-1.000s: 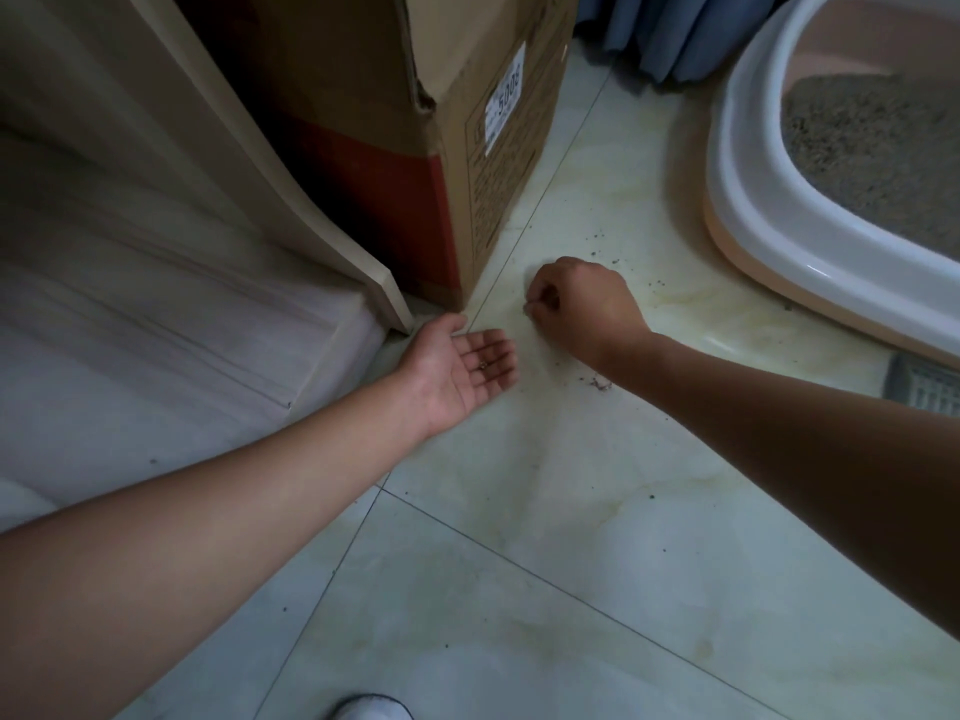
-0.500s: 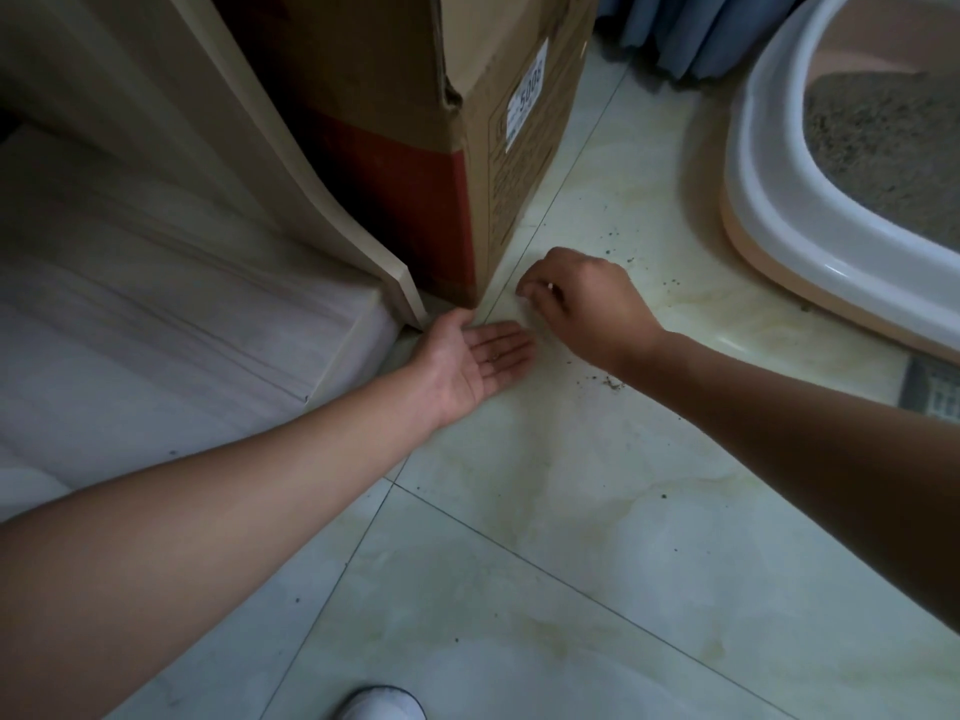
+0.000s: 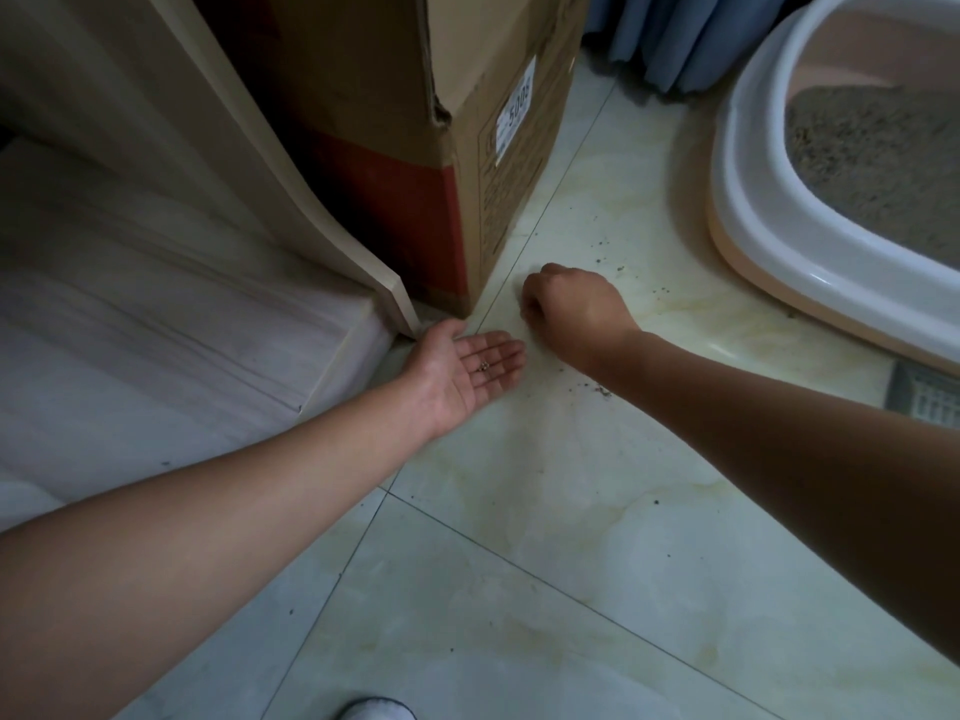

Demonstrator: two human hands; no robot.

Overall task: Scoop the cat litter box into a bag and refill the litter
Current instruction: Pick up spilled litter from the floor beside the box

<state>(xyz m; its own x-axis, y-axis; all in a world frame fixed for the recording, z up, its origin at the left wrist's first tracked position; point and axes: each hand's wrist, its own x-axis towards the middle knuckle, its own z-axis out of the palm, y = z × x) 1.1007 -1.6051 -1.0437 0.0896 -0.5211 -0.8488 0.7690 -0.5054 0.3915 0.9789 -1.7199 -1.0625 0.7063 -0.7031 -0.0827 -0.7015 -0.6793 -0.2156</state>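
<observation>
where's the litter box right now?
Head view, upper right: the litter box sits on the floor, right of the cardboard box and beyond the right hand, partly cut off by the frame.

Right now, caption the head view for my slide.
Open left hand cradles litter grains; right hand, fingers curled, on the floor.

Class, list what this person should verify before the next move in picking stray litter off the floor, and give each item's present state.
1. Left hand palm up and flat, ready to receive: ok.
2. Grains resting safely on its fingers: ok.
3. Right hand pinching a grain: cannot tell, because its fingers curl underneath.
4. Floor free of stray litter: not ok, as specks lie beside the right forearm.
5. Litter box upright and close by: ok.
</observation>
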